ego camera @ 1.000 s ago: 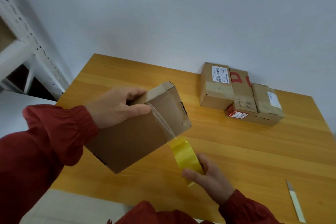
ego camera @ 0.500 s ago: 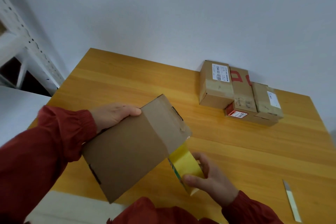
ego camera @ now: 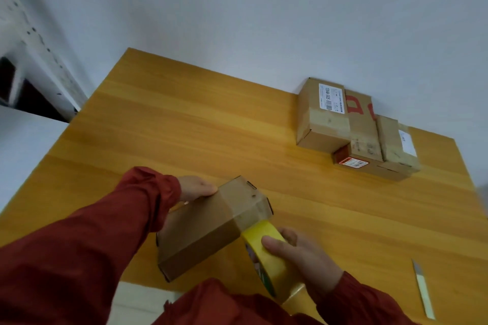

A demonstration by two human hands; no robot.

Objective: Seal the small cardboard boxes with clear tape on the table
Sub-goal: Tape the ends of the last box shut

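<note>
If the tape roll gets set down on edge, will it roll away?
Probably: the tape roll is a round ring, so on edge it may roll across the smooth table; flat, it should stay. It looks stiff: the right hand grips it undented.

1. This looks like a small packing or storage room.
2. A plain wooden table stands against a bare white wall.
3. Sealed cardboard parcels with shipping labels (one barcoded) sit stacked by the wall.
4. A white perforated metal shelving rack stands at the left.
</note>
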